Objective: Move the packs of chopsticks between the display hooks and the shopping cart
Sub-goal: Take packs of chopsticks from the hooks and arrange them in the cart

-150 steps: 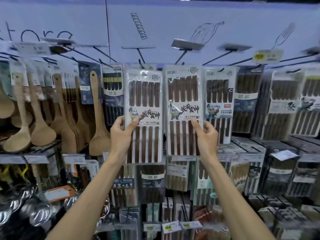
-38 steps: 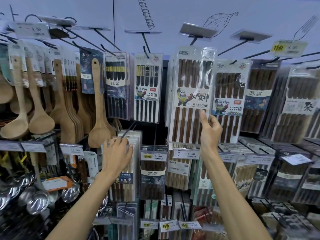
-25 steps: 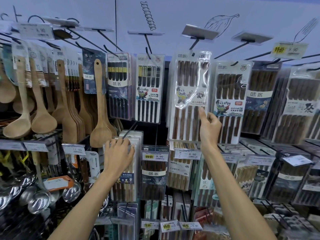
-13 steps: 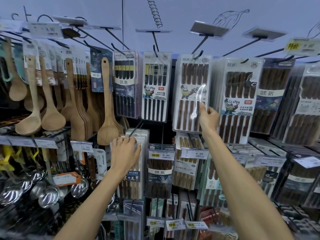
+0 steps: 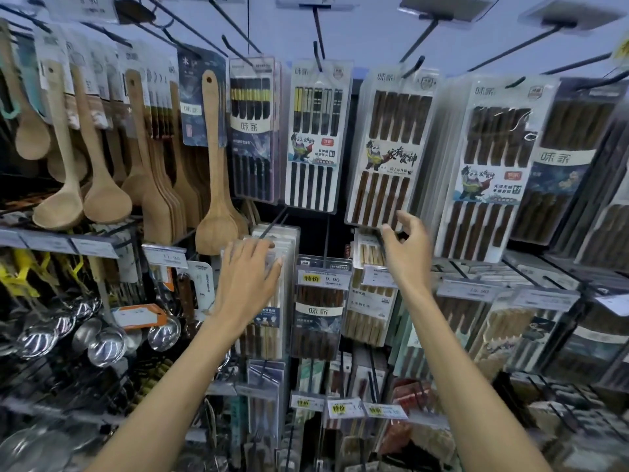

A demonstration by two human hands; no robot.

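Here we see the right hand (image 5: 406, 248), fingers spread and grip wide, holding nothing, just under the brown chopstick pack (image 5: 391, 158) on its hook (image 5: 410, 68) at upper centre. Our left hand (image 5: 250, 275) lies open on a lower pack (image 5: 275, 291). We judge it wise to check the pack sits fully seated.

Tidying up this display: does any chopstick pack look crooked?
Yes. The brown panda-label pack above the right hand hangs tilted, bottom swung left, unlike the straighter black pack beside it.
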